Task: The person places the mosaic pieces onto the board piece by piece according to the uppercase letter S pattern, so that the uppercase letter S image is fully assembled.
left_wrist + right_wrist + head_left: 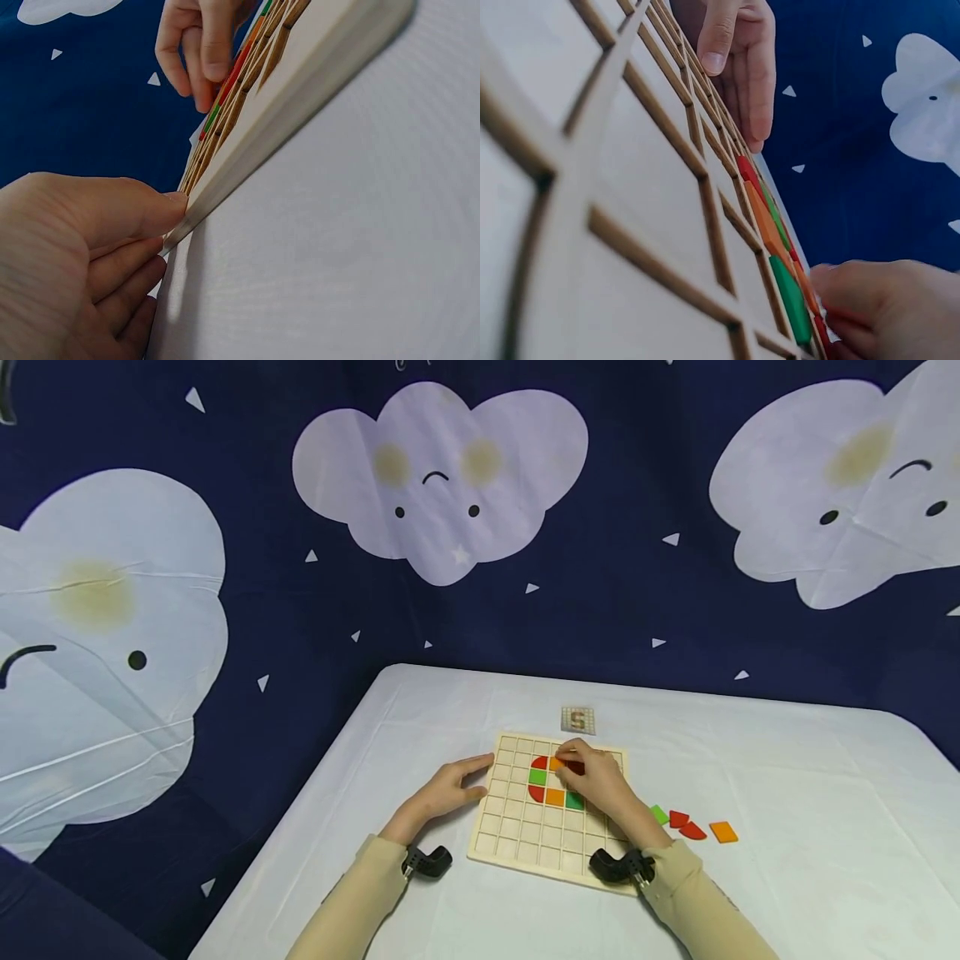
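"White tablecloth (487, 918) below, dark blue cloud-print fabric (630, 510) behind. Where's the board (513, 828)?"

"Flat on the cloth, coloured tiles (537, 777) in some squares."

"And the hands?"

"Left hand (442, 787) grips nothing; its fingers touch the board's left edge. Right hand (598, 778) has its fingertips at an orange tile (555, 763) on the grid; whether they pinch it, I can't tell."

"Loose tiles (723, 832)?"

"Just right of the board."
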Demonstrator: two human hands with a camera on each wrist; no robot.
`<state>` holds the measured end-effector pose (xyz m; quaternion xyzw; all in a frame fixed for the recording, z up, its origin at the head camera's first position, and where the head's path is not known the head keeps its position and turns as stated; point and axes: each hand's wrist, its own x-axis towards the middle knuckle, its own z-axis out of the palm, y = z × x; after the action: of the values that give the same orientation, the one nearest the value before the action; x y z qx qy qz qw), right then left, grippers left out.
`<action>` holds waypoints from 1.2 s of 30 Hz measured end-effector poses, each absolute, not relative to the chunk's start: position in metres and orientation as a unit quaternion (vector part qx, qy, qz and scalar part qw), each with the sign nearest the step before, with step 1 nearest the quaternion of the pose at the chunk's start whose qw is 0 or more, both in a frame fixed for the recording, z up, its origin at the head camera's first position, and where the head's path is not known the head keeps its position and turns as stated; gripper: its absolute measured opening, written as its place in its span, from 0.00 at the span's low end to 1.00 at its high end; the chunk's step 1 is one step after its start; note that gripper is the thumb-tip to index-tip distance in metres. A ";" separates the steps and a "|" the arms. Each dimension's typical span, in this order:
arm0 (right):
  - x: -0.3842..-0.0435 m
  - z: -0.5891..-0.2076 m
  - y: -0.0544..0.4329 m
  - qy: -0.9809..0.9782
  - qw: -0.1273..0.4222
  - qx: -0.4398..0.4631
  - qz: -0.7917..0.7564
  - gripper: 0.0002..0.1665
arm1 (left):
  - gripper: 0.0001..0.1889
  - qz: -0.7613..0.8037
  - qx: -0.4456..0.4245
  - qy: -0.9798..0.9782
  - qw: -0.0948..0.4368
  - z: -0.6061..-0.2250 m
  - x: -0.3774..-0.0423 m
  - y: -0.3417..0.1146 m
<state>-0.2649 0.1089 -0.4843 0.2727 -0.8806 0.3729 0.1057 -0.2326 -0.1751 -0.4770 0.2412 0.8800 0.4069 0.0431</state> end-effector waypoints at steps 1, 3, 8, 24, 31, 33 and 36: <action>-0.265 -0.485 0.109 -0.872 0.100 0.265 0.398 0.16 | 0.30 0.406 0.241 0.880 0.044 -0.477 -0.232 -0.175; -0.266 -0.485 0.110 -0.851 0.082 0.246 0.457 0.17 | 0.30 0.405 0.242 0.880 0.046 -0.478 -0.232 -0.175; -0.268 -0.475 0.115 -0.760 0.011 0.221 0.612 0.25 | 0.29 0.407 0.247 0.878 0.046 -0.478 -0.233 -0.175; -0.236 -0.424 0.176 -0.732 0.001 0.185 0.655 0.18 | 0.29 0.411 0.243 0.878 0.045 -0.480 -0.230 -0.175; -0.213 -0.417 0.221 -0.775 0.031 0.146 0.614 0.19 | 0.30 0.410 0.239 0.879 0.043 -0.480 -0.230 -0.174; -0.207 -0.417 0.232 -0.782 0.042 0.137 0.606 0.19 | 0.30 0.410 0.237 0.880 0.043 -0.479 -0.231 -0.174; -0.199 -0.421 0.244 -0.794 0.045 0.129 0.592 0.19 | 0.30 0.413 0.235 0.879 0.042 -0.478 -0.231 -0.174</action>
<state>-0.1993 0.2441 -0.4213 0.1289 -0.7943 0.5920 0.0449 -0.2312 -0.1743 -0.4780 0.2349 0.8789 0.4130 0.0419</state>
